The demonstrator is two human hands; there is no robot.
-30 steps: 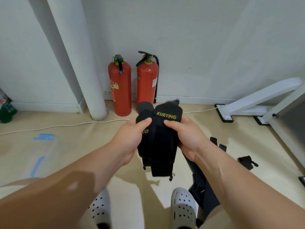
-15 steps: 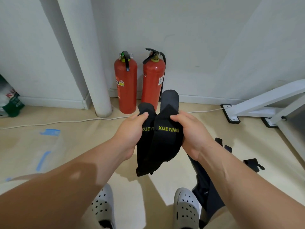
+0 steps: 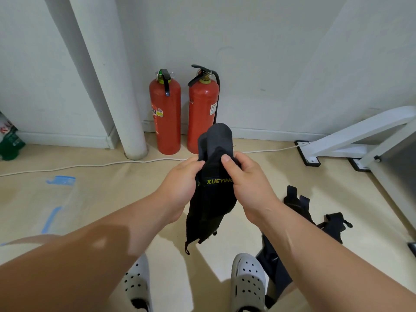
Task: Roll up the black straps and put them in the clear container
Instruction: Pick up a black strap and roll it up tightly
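Above a beige floor (image 3: 126,190), before two red fire extinguishers (image 3: 165,113), a standing person holds a black strap (image 3: 211,203) lettered XUEYING. The left hand (image 3: 180,188) and right hand (image 3: 247,181) both pinch its upper part, thumbs on the front. Its rounded ends stick up and the rest hangs down. More black straps (image 3: 297,203) lie beside the right foot. A clear bag (image 3: 63,199) with blue trim lies flat on the left.

Your view was bright and sharp; hard shadows fell on the floor (image 3: 108,190) at lower centre, and edges bowed.
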